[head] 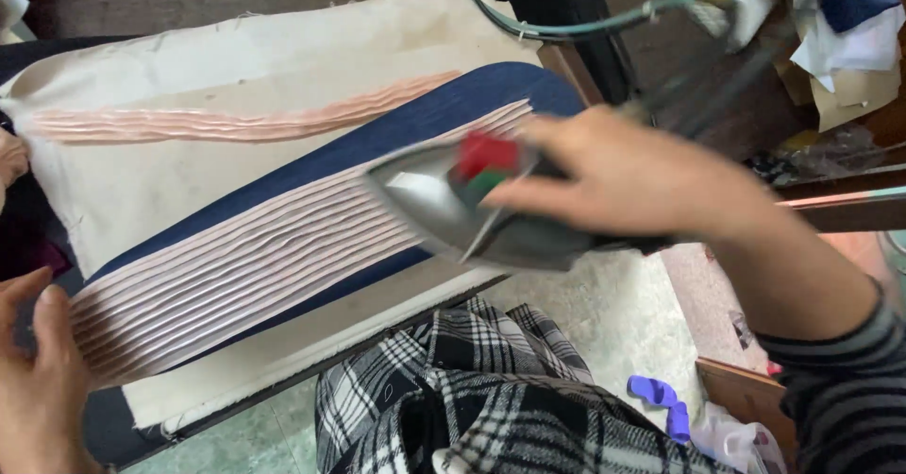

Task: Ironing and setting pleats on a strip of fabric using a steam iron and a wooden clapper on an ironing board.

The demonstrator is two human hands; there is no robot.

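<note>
My right hand [628, 179] grips the handle of a grey metal iron [425, 200] with a red and green knob, blurred by motion, over the right end of a pleated pink fabric strip [236, 271]. The pleats lie on a navy blue cloth [415, 125] spread over a cream padded ironing board [189, 68]. My left hand [38, 380] rests flat at the lower left, fingers pressing the left end of the pleats. A second bunched pink strip [236, 123] lies higher on the board.
A green cord [566, 28] runs from the iron up and to the right. Black-and-white checked cloth [472, 398] covers my lap. Piled cloth and paper [849, 30] sit at the top right; a purple object [661, 398] lies on the floor.
</note>
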